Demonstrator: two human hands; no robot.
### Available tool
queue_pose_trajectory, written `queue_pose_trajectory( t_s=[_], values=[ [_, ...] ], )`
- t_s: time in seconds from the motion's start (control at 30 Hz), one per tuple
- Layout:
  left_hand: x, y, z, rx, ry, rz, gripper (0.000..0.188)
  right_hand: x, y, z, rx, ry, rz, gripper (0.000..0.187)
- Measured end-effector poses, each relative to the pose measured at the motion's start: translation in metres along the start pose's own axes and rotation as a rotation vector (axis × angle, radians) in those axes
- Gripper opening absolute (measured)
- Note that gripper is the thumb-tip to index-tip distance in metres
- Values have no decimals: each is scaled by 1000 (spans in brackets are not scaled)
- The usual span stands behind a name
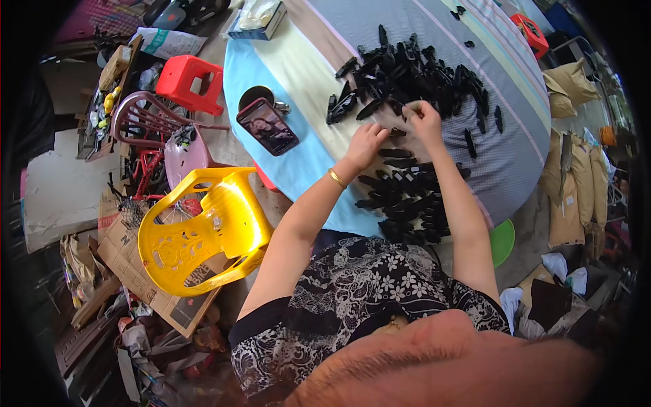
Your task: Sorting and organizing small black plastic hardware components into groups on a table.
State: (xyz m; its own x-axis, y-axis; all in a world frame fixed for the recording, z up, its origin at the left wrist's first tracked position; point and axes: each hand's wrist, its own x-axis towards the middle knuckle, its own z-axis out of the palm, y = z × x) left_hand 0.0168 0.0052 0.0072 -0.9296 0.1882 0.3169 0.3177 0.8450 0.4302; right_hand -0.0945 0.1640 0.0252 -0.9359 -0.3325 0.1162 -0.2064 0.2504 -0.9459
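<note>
My left hand [368, 144], a gold bangle on its wrist, is closed with its fingertips pinched together at the edge of a thin, see-through plastic piece [395, 121], which looks like a small bag. On the other side of that plastic, my right hand [423, 121] pinches it too. Just beyond both hands lies a loose heap of small, dark, elongated pieces [407, 71] that look like black plastic clips. Nearer to my body, between my forearms, more black pieces [410, 203] lie in rough rows, some with a small pale patch.
Cloth with stripes [512, 152] covers the round table. A phone [268, 127] leans by a dark round container at the left, with a box [258, 22] behind it. A yellow chair [207, 237], red stool [191, 83], and pink chair [186, 152] stand left; brown sacks [573, 197] stand right.
</note>
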Motion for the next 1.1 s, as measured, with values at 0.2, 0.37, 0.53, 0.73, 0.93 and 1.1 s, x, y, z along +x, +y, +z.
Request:
queue_pose_trajectory(
  t_s=[0.2,0.37,0.53,0.73,0.93,1.1],
  values=[
    [-2,4,-1,-68,0,151,25,-40,15,-7,259,-29,110,27],
    [1,7,15,-214,161,-68,26,-45,6,-30,-430,-218,-355,17],
    [5,1,15,-264,103,-182,25,-44,-6,-42,-624,-324,-457,19],
    [5,0,14,-302,85,-179,22,-47,-11,-42,-763,-314,-531,17],
    [7,-6,14,-344,77,-112,21,-44,-10,-24,-686,-290,-586,16],
    [7,-3,10,-328,106,-84,20,-44,3,-25,-536,-294,-333,19]
  ],
)
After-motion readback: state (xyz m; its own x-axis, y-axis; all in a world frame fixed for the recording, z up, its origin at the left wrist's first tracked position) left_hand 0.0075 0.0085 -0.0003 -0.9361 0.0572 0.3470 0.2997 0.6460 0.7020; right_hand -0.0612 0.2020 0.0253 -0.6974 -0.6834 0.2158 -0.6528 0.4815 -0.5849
